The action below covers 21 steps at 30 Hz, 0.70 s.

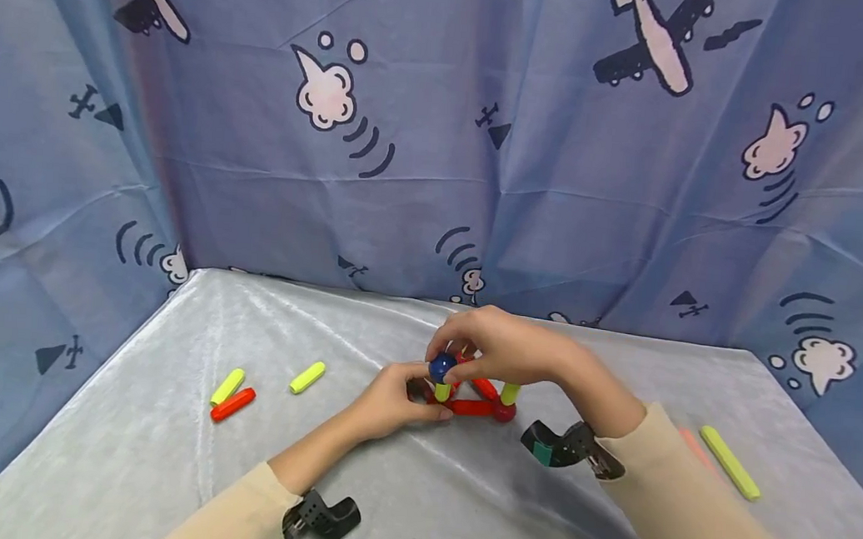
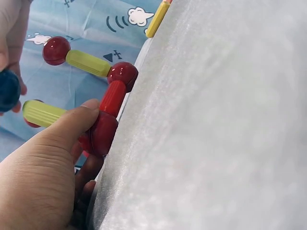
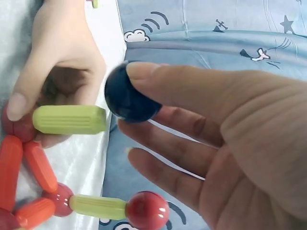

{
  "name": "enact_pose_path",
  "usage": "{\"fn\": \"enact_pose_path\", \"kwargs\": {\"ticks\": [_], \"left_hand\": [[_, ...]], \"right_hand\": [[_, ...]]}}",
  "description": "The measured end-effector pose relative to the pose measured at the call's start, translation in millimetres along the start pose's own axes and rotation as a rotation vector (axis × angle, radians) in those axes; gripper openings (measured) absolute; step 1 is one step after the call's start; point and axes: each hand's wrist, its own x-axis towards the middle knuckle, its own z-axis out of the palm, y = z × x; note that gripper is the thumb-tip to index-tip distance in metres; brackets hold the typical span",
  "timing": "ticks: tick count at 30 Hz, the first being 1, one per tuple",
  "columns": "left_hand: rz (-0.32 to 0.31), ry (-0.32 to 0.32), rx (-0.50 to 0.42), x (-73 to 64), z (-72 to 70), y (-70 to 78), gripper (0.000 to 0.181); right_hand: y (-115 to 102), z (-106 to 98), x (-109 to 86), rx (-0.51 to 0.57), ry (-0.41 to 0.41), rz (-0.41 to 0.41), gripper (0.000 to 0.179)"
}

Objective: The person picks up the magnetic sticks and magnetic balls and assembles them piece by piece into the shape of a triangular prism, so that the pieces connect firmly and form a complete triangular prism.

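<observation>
My left hand (image 1: 384, 406) grips a red ball (image 2: 104, 133) at one corner of a frame of red rods (image 3: 40, 165) and red balls, low over the cloth. From that ball a yellow-green rod (image 3: 69, 120) rises. Between thumb and fingers, my right hand (image 1: 509, 347) pinches a dark blue ball (image 3: 129, 93) right by the rod's free end, with a slight gap in the right wrist view. Another yellow-green rod (image 3: 98, 206) stands on a second corner and carries a red ball (image 3: 147, 210). Part of the frame is hidden behind my hands in the head view.
On the grey cloth (image 1: 355, 498) to the left lie two loose yellow-green rods (image 1: 307, 378) and a red rod (image 1: 232, 404). A longer yellow-green rod (image 1: 729, 463) and a salmon rod (image 1: 695, 447) lie at right, beside my sleeve. A blue patterned curtain (image 1: 405, 217) hangs behind.
</observation>
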Motion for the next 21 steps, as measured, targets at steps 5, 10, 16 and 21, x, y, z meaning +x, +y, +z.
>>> {"fn": "enact_pose_path", "kwargs": {"ticks": [5,10,16,21], "left_hand": [[-0.014,-0.006,0.010,0.6,-0.2,-0.4,0.024],[-0.034,-0.006,0.026,0.5,0.2,-1.2,0.021],[-0.029,0.002,0.039,-0.5,0.4,-0.7,0.022],[-0.030,0.017,0.046,-1.7,1.4,2.1,0.021]], "right_hand": [[3,5,0.7,-0.024,0.051,0.018,0.022],[4,7,0.0,-0.083,0.036,0.030,0.022],[1,8,-12.3,-0.114,0.136,0.048,0.030],[11,-2,-51.5,-0.100,0.362,0.097,0.030]]}}
